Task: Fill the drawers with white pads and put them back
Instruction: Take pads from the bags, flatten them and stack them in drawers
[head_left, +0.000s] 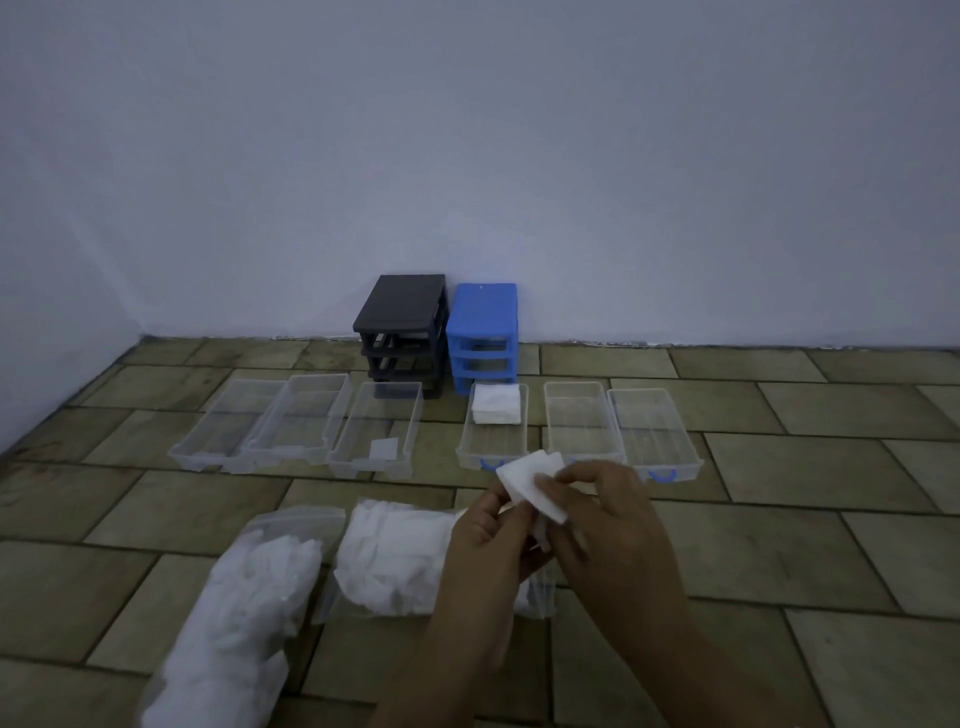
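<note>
Hands meet at lower centre over a tiled floor (779, 415). Left hand (488, 525) and right hand (602, 509) both pinch a small stack of white pads (530, 480), fingers curled round its lower edges; the stack is held in the air just in front of the pad-holding drawer (493, 447).

Landmark: blue drawer frame (483, 332), standing against the wall (467, 156) with its slots vacant. A black drawer frame (402, 332) stands just beside it, on its left.

Six clear drawers lie in a row on the floor in front of the frames. Directly before the blue frame, the pad-holding drawer carries a pile of pads (496, 405) at its far end. Two further drawers (623, 431) with blue handles lie to its right. Three drawers (296, 426) lie before and left of the black frame; the nearest of these to the blue frame holds one pad (384, 448).

Two clear bags of pads (270, 597) lie near the camera, left of the hands.
</note>
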